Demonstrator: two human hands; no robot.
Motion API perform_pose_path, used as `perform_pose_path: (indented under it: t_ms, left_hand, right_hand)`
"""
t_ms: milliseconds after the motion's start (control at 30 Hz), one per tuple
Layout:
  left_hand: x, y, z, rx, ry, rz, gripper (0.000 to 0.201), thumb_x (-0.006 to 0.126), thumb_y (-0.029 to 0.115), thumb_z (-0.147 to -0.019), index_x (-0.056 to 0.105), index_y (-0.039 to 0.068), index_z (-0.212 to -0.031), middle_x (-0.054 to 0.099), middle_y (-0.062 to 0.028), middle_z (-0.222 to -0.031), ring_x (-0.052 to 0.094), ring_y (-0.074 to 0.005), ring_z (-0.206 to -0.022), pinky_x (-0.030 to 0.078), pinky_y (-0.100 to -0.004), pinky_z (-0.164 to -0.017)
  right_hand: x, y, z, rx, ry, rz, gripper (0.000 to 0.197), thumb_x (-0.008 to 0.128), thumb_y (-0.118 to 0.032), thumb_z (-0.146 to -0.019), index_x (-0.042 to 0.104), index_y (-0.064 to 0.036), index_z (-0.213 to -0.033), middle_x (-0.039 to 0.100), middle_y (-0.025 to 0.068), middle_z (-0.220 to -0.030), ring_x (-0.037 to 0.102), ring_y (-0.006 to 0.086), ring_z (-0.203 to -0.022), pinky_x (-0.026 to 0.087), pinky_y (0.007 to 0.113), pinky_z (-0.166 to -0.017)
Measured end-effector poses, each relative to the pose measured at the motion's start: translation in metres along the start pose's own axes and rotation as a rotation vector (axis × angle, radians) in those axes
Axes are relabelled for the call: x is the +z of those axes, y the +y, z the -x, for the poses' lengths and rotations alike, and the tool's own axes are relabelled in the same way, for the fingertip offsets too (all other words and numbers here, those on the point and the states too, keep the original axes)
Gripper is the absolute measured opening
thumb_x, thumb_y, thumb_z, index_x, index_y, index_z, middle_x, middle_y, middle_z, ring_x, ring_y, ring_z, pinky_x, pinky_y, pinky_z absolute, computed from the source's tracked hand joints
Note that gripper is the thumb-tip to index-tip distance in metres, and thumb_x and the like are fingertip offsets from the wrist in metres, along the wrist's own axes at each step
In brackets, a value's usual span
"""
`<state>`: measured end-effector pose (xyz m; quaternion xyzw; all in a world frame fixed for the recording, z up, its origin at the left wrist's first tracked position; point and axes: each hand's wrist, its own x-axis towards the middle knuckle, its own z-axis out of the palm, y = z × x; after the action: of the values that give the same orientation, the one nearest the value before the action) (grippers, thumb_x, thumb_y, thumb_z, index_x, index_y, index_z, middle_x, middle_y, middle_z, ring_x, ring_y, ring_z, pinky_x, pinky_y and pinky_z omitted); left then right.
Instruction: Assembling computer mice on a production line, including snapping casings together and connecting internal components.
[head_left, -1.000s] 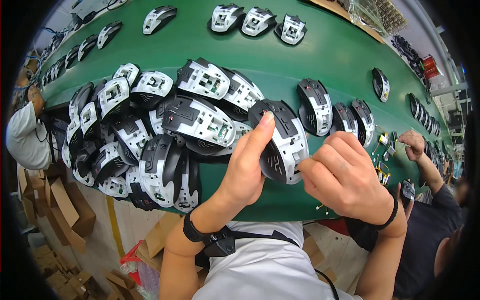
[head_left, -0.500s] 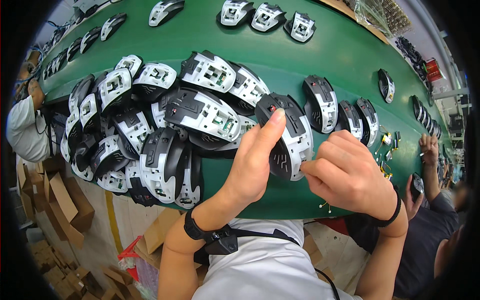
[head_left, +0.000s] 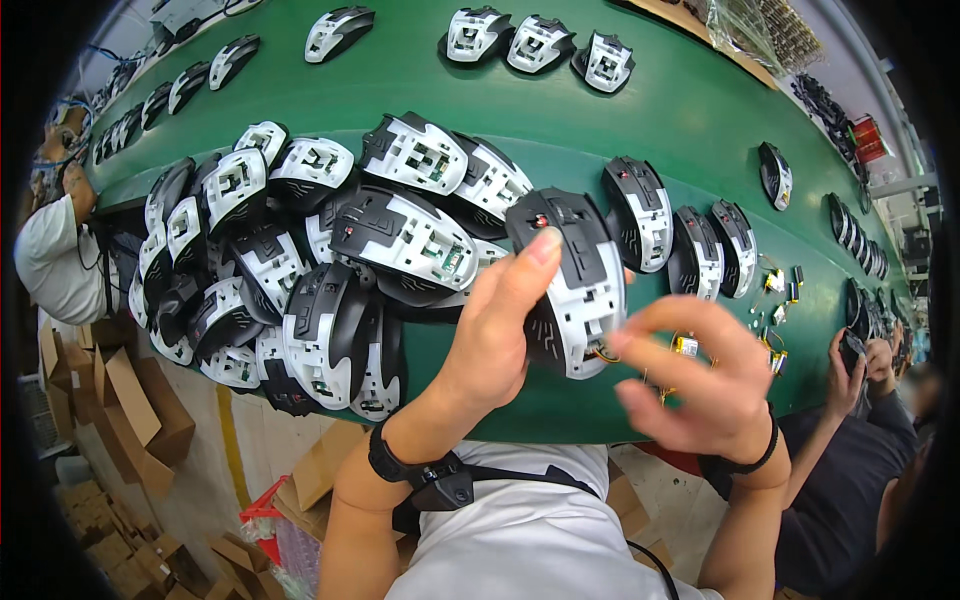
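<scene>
My left hand (head_left: 500,330) is closed around a black and white computer mouse (head_left: 578,275) without its rear cover, tilted up above the bench. Its thumb presses on the mouse's left side. At the mouse's near end, thin coloured wires (head_left: 603,353) come out beside a white opening. My right hand (head_left: 705,375) is close to these wires, blurred, its thumb and index finger apart. Through a gap in its fingers shows a small silver battery (head_left: 687,346); whether the hand touches it I cannot tell.
Many similar mice lie heaped (head_left: 325,325) to my left on the green bench (head_left: 480,125). Several stand right of the held mouse, near small batteries with wires (head_left: 776,282). More mice (head_left: 540,45) line the far side. A co-worker's hands (head_left: 860,365) hold a mouse at the right. Cardboard boxes (head_left: 150,410) stand on the floor.
My right hand has drawn its fingers apart from a pinch at the mouse's near end, exposing coloured wires there. The held mouse has tipped slightly. The co-worker's hands have come together.
</scene>
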<state>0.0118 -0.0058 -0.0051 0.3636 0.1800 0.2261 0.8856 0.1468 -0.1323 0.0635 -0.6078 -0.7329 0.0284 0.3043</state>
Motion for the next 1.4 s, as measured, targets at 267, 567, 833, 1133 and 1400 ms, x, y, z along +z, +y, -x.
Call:
perform_pose_path:
  t_ms: [267,567,833,1133,1400]
  left_hand:
    - [0.002,-0.003,0.002,-0.152,-0.175,0.112,0.053,0.054,0.045,-0.099,0.057,-0.003,-0.120,0.066,-0.0070,-0.106,0.063,-0.0098,-0.093,0.050,-0.0242,-0.080]
    - [0.004,-0.010,0.001,0.075,-0.214,-0.100,0.070,0.058,-0.002,-0.090,0.020,-0.003,-0.149,0.045,-0.0189,-0.138,0.047,-0.0237,-0.128,0.037,-0.0374,-0.108]
    - [0.007,-0.007,-0.001,0.076,-0.211,-0.152,0.074,0.044,-0.013,-0.088,0.013,0.002,-0.153,0.041,-0.0156,-0.141,0.045,-0.0217,-0.130,0.034,-0.0349,-0.109]
    - [0.004,-0.011,-0.002,0.207,-0.175,-0.199,0.075,0.038,-0.019,-0.082,0.019,0.002,-0.152,0.043,-0.0140,-0.138,0.045,-0.0196,-0.128,0.034,-0.0319,-0.108]
    - [0.005,-0.012,0.000,0.285,-0.143,-0.287,0.072,0.038,-0.020,-0.082,0.024,0.001,-0.149,0.048,-0.0117,-0.131,0.050,-0.0161,-0.122,0.038,-0.0271,-0.102]
  right_hand:
    - [0.024,0.040,-0.001,0.627,0.095,-1.207,0.057,0.069,-0.015,-0.088,0.044,0.0067,-0.134,0.057,0.0119,-0.124,0.056,0.0157,-0.113,0.044,0.031,-0.097]
    - [0.033,0.032,0.006,0.549,0.561,-0.996,0.071,0.076,-0.010,-0.082,0.036,0.0078,-0.138,0.058,0.0161,-0.124,0.060,0.0198,-0.112,0.048,0.032,-0.097]
    - [0.038,0.026,0.009,0.513,0.562,-0.858,0.076,0.079,-0.003,-0.077,0.035,0.0064,-0.138,0.057,0.0164,-0.124,0.062,0.0199,-0.109,0.051,0.030,-0.094]
    - [0.051,0.024,0.008,0.401,0.567,-0.796,0.077,0.080,-0.002,-0.075,0.036,0.0056,-0.137,0.057,0.0163,-0.124,0.063,0.0203,-0.109,0.054,0.030,-0.091]
    - [0.050,0.017,0.009,0.430,0.546,-0.763,0.080,0.081,0.000,-0.074,0.034,0.0055,-0.139,0.056,0.0163,-0.125,0.062,0.0222,-0.111,0.053,0.032,-0.095]
